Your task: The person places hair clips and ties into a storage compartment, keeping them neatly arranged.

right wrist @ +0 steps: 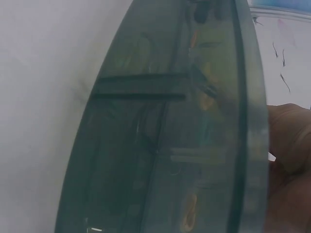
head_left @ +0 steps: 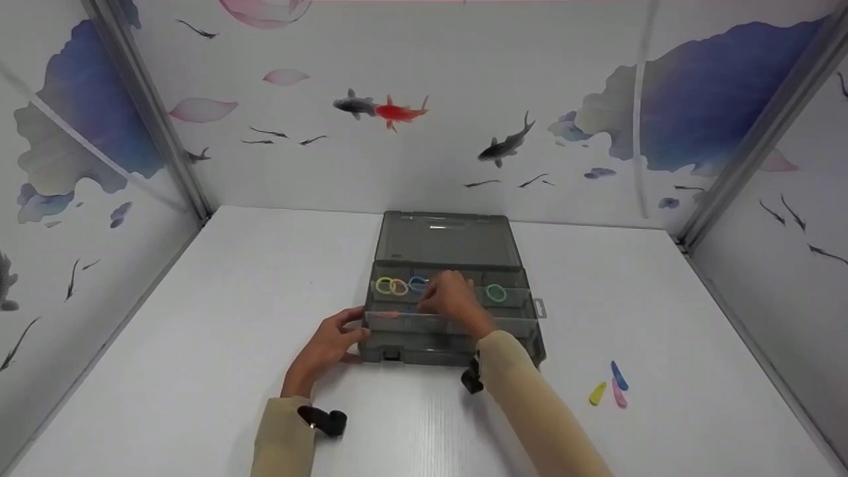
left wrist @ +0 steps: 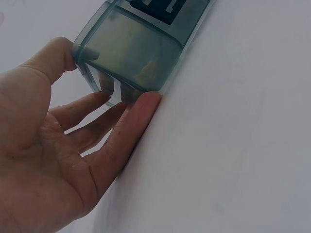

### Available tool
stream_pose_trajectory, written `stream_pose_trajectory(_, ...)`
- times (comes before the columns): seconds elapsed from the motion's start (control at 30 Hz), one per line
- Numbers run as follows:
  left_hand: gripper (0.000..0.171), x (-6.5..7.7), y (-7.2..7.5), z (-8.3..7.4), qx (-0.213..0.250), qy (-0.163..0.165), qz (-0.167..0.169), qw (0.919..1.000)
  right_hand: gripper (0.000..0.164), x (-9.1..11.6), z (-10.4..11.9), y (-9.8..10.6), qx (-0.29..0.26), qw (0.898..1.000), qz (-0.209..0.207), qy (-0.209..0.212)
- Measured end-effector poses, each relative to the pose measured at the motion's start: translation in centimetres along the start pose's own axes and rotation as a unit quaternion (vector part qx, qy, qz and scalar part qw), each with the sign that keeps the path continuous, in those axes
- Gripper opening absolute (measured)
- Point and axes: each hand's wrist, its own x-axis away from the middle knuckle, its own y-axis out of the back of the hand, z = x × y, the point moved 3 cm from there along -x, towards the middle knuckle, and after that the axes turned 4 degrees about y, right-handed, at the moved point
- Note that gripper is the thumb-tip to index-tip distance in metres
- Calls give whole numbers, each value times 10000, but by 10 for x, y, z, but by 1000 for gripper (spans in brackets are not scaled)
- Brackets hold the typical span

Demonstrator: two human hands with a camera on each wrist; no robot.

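Observation:
A translucent grey compartment box (head_left: 450, 358) lies on the table with its lid (head_left: 447, 240) raised at the back. At its front left corner my left hand (head_left: 329, 342) grips it, thumb at the upper rim and fingers against the end wall in the left wrist view. My right hand (head_left: 452, 297) reaches down into the middle compartments with bent fingers; its fingertips and anything between them are hidden. Yellow hair ties (head_left: 384, 286), a blue hair tie (head_left: 417, 284) and a green hair tie (head_left: 496, 293) show in the back row. Something orange (head_left: 389, 315) lies in the middle row at the left.
To the right of the box, on the white table (head_left: 199, 318), lie a yellow hair clip (head_left: 597, 394), a blue hair clip (head_left: 619, 375) and a pink hair clip (head_left: 619, 393). Walls with painted fish enclose the table at the back and sides.

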Motion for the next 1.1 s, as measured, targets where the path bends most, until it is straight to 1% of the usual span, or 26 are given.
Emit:
stream_pose_trajectory(0.23,58,2,-1,-1,-61,24,-8,10000,6,0,1,-3,286,9993,168,-183)
stream_pose_trajectory(0.33,58,1,-2,-1,-5,33,13,10000,4,0,1,-4,389,9986,198,-294)
stream_pose_trajectory(0.47,58,0,-2,-2,106,69,43,9999,5,-1,1,-3,477,9974,262,-479)
stream_pose_trajectory(0.57,58,0,-2,-2,105,113,11,9999,5,0,1,-1,436,9974,339,-470)
stream_pose_trajectory(0.67,58,1,-1,-1,62,132,-10,9999,3,2,2,3,240,9985,382,-309)
stream_pose_trajectory(0.73,58,1,-1,-2,68,108,10,9999,7,5,2,7,72,9992,371,-143)
stream_pose_trajectory(0.9,58,1,0,-3,54,19,56,10000,16,12,4,23,-332,9982,208,458)
stream_pose_trajectory(0.97,58,1,0,-2,25,10,61,10000,16,18,6,30,-459,9963,134,719)
stream_pose_trajectory(1.1,58,2,0,-2,26,20,63,10000,16,35,7,43,-765,9920,-20,1004)
